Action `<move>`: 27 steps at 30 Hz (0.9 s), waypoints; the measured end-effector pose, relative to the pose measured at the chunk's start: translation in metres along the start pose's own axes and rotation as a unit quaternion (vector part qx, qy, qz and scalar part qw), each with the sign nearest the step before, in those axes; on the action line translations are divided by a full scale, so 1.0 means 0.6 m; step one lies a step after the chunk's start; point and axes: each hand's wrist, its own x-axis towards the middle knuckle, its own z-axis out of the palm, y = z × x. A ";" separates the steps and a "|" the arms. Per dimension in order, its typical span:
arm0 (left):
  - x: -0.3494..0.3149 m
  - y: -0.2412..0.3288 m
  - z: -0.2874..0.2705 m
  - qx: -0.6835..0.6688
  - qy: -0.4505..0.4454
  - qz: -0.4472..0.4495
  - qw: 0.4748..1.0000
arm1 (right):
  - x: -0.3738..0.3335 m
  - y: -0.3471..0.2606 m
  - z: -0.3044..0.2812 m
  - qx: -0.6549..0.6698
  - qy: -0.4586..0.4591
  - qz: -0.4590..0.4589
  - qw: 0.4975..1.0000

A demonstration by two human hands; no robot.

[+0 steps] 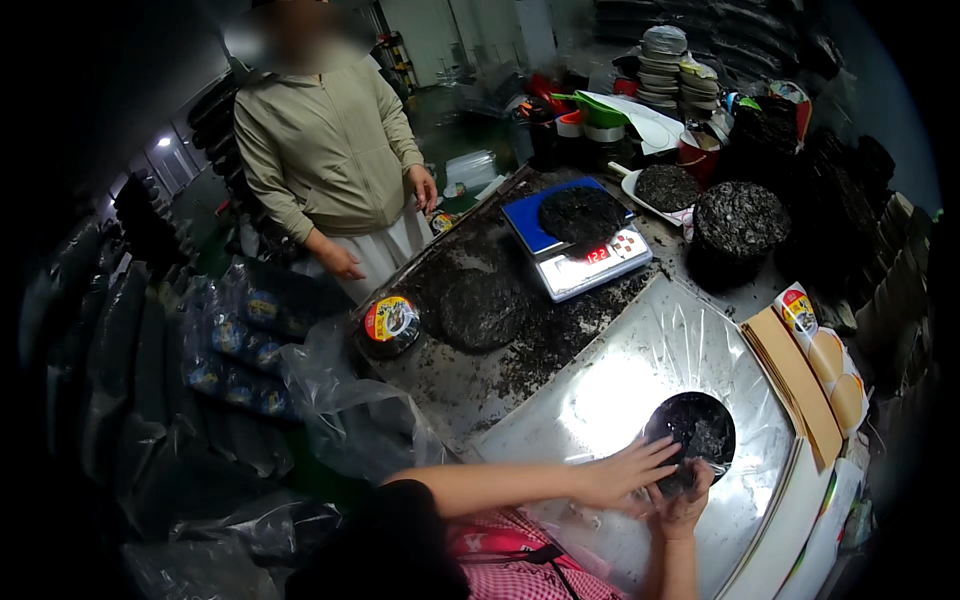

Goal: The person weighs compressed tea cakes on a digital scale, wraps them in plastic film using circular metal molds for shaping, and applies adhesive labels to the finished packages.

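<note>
A dark round cake [705, 425], which looks like dried seaweed, lies on the shiny metal sheet in front of me, with clear plastic film [690, 345] spread around and behind it. My left hand [622, 476] reaches across from the left, its fingers stretched out over the cake's near left edge. At the near edge my right hand [686, 502] has its fingers curled up around the film-covered rim. The two hands almost meet there. What lies between the right fingers is partly hidden.
Beyond the sheet a digital scale [595, 260] bears another dark cake [580, 214]. A loose cake [484, 308] and a labelled round pack [391, 322] lie left. Stacked cakes [740, 220] and brown cardboard [790, 380] stand right. Across the table a person [325, 160] stands.
</note>
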 end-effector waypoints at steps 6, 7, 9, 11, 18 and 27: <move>-0.099 0.033 -0.087 0.166 -0.113 0.004 0.980 | 0.058 -0.067 -0.022 -0.125 -0.156 0.013 0.980; -0.101 0.049 -0.087 0.147 -0.075 0.027 0.986 | 0.067 -0.072 -0.026 -0.127 -0.173 0.026 0.976; -0.105 0.081 -0.082 0.109 0.002 0.074 0.991 | 0.060 -0.076 -0.033 -0.078 -0.177 0.116 0.974; -0.093 0.072 -0.078 0.093 0.095 0.153 0.979 | 0.057 -0.054 -0.025 -0.063 -0.158 0.165 0.972; 0.000 -0.017 0.057 -0.140 0.157 -0.345 0.915 | 0.063 -0.053 0.015 -0.238 -0.194 0.267 0.914; -0.031 -0.051 0.048 0.059 0.055 -0.250 0.965 | 0.074 -0.055 0.003 -0.229 -0.204 0.264 0.914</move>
